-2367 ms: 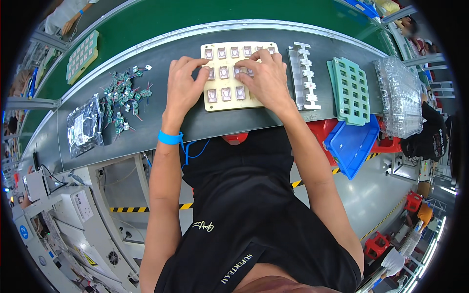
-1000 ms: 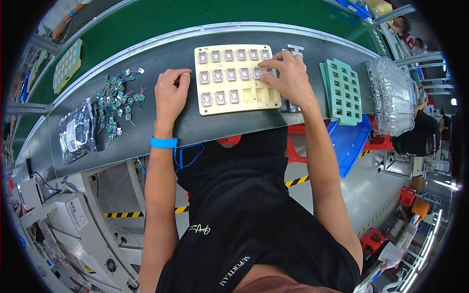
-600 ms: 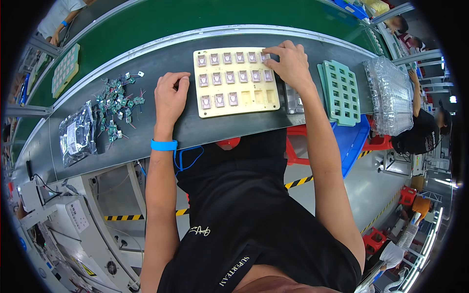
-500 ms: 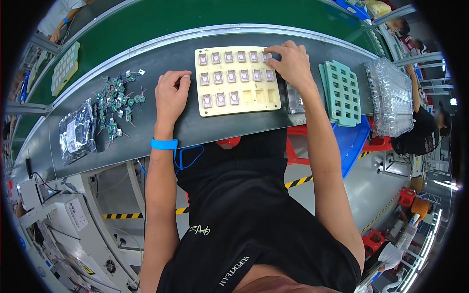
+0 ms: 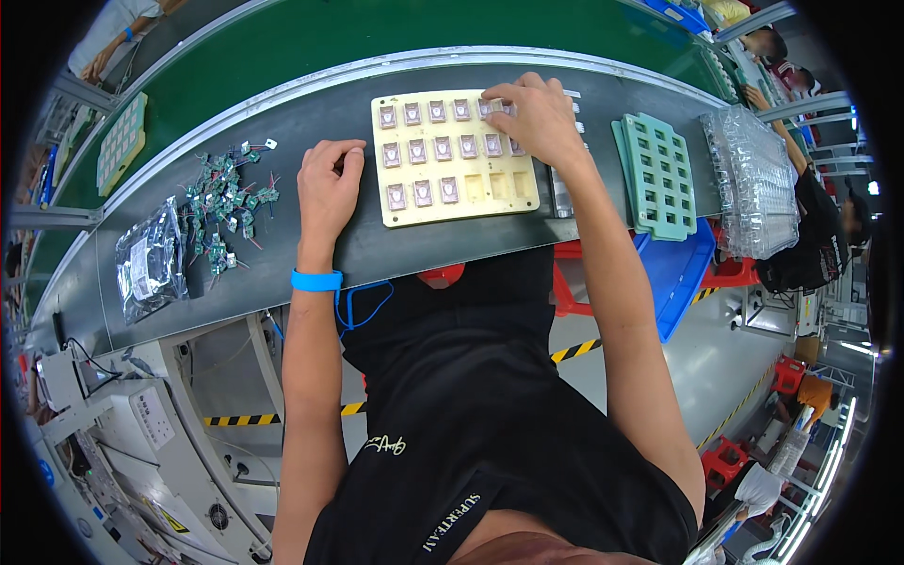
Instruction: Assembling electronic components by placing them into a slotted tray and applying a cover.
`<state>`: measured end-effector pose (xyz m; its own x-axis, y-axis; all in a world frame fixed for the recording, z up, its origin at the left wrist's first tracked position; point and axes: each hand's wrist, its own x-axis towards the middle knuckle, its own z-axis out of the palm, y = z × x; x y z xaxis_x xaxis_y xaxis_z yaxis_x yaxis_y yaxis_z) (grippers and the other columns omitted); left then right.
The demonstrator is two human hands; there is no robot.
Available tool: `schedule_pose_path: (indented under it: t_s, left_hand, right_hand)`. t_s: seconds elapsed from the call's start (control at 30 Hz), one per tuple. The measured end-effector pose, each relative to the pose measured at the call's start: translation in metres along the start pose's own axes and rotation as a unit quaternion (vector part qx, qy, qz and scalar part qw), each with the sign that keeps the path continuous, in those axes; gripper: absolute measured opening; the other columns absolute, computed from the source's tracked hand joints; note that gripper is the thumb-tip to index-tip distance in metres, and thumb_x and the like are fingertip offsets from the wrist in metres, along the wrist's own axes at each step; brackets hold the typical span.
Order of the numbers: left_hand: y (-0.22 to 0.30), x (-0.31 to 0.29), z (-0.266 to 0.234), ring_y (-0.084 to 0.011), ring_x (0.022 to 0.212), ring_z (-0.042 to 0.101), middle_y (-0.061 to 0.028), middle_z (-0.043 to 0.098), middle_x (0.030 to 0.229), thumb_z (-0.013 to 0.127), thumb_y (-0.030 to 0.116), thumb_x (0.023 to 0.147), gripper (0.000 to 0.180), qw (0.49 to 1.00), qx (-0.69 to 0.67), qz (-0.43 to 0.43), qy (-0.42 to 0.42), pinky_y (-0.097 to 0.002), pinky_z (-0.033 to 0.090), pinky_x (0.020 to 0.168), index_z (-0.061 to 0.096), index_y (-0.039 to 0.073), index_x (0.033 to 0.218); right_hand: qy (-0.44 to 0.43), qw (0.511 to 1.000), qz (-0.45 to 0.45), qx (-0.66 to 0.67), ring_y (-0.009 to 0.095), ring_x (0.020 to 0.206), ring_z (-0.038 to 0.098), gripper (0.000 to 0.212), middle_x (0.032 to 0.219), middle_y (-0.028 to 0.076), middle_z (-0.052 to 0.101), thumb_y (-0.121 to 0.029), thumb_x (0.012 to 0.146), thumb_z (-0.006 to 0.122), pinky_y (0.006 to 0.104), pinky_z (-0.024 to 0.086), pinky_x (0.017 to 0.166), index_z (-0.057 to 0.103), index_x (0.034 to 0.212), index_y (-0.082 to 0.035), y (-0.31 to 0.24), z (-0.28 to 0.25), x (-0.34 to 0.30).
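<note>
A cream tray lies in front of me, its pockets in three rows. Small clear, pinkish plastic parts fill most pockets; three at the lower right hold none. My right hand reaches over the tray's upper right corner. Its thumb and index finger straddle one plastic part in the top row; the other fingers are bent above. Just left of the tray, my left hand rests on the bench with its fingers curled in and nothing visible in them.
Small green circuit boards with wires lie heaped at left beside a silvery bag. Right of the tray are green slotted trays, a blue bin and a stack of clear plastic trays. A green conveyor belt runs behind.
My right hand has shifted left along the top row, from the part at the end to the one beside it. My left hand stays where it was.
</note>
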<state>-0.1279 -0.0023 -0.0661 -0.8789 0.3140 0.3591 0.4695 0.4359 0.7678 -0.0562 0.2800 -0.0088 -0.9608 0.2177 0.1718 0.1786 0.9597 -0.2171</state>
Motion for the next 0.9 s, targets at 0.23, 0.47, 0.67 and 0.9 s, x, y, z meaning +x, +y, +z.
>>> schedule_pose_path:
  t_s: [0.23,0.47,0.67,0.9]
  left_hand:
    - [0.001,0.001,0.001,-0.0245,0.077,0.056,-0.0078,0.065,0.081,0.063,0.016,0.089,0.016,1.0,0.0,-0.002,-0.002,-0.0369,0.047,0.072,0.075,0.005,0.093]
    - [0.001,-0.001,-0.001,-0.0252,0.078,0.057,-0.008,0.064,0.08,0.063,0.015,0.089,0.016,1.0,-0.016,0.01,0.008,-0.0373,0.047,0.073,0.075,0.005,0.092]
    - [0.002,-0.001,-0.002,-0.025,0.078,0.056,-0.0078,0.063,0.079,0.063,0.016,0.089,0.016,1.0,0.004,0.019,-0.006,-0.0375,0.047,0.073,0.074,0.005,0.093]
    - [-0.004,0.001,0.003,-0.027,0.078,0.056,-0.0092,0.064,0.081,0.063,0.017,0.09,0.016,0.998,0.016,0.067,-0.011,-0.0391,0.046,0.073,0.074,0.006,0.093]
  right_hand:
    - [-0.02,1.0,0.009,-0.005,0.032,0.102,0.053,0.035,0.106,0.007,0.064,-0.031,0.082,0.074,0.0453,0.043,0.091,0.073,0.116,-0.024,0.003,0.0,0.0]
    - [0.095,0.992,0.013,0.081,0.033,0.099,0.055,0.042,0.104,0.013,0.064,-0.028,0.084,0.072,0.0419,0.046,0.089,0.067,0.124,-0.018,0.026,-0.034,-0.032]
    - [0.117,0.981,0.073,0.138,0.034,0.093,0.06,0.048,0.106,0.02,0.063,-0.028,0.085,0.071,0.0413,0.048,0.082,0.063,0.123,0.0,0.052,-0.043,-0.093]
    - [0.125,0.97,0.165,0.13,0.041,0.109,0.059,0.076,0.114,0.028,0.061,-0.041,0.081,0.072,0.0454,0.048,0.094,0.049,0.135,0.007,0.038,-0.006,-0.123]
